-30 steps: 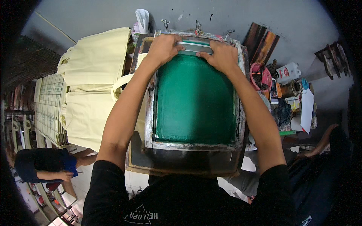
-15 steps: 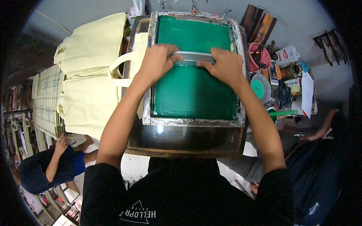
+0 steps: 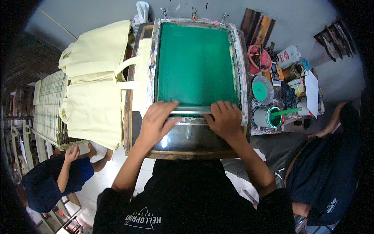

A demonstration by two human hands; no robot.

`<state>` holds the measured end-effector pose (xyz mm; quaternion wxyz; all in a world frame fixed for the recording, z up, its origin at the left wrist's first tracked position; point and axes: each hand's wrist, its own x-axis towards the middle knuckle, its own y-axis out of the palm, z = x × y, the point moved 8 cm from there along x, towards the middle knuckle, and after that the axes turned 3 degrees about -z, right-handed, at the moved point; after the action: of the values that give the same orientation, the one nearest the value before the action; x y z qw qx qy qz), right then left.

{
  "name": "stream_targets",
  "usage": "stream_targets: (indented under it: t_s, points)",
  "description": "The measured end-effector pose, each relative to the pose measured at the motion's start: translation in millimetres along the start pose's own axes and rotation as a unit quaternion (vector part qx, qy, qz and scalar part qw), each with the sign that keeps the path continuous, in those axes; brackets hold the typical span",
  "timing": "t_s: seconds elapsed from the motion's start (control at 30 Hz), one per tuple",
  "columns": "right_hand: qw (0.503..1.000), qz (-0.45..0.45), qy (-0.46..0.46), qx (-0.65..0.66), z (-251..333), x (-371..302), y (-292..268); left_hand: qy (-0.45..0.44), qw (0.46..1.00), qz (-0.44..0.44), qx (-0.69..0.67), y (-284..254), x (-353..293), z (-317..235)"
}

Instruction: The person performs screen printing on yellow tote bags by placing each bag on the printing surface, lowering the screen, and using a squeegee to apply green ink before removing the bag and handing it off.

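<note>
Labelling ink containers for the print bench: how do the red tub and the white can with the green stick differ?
The red tub sits farther from the person, beside the frame's far end; the white can stands near the right hand. The tub is red and wide; the can is white with green ink inside. A green stick juts from the can; what the tub holds is unclear. Both are round, open-topped, right of the screen frame.

1 green screen frame (image 3: 196, 64), centre top. 1 squeegee (image 3: 191, 111) at its lower edge. 2 hands on it: left (image 3: 156, 123), right (image 3: 226, 119). 2 cream tote bags (image 3: 93, 82) visible, upper left; may be more stacked, can't tell. 1 open ink tub (image 3: 267, 117) with 1 green stirrer (image 3: 286, 112), right. 1 green lid (image 3: 261, 89), 1 red bowl (image 3: 259, 58). 2 other people: lower left (image 3: 54, 179), lower right (image 3: 327, 167).
</note>
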<state>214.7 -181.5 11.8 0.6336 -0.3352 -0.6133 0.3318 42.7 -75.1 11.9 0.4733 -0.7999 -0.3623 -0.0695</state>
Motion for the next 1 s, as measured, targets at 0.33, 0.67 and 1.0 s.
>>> stream_targets:
  t_s: [0.33, 0.67, 1.0]
  points:
    - [0.984, -0.169, -0.005, 0.059, -19, 45, -103, 0.080, 0.971, -0.214, 0.066, -78, -1, -3]
    - [0.985, -0.160, 0.037, -0.045, -76, 246, -199, -0.292, 0.953, 0.082, 0.016, -51, 55, 119]
    - [0.983, -0.171, 0.054, -0.048, -111, 312, -212, -0.294, 0.924, 0.136, 0.203, -43, 52, 167]
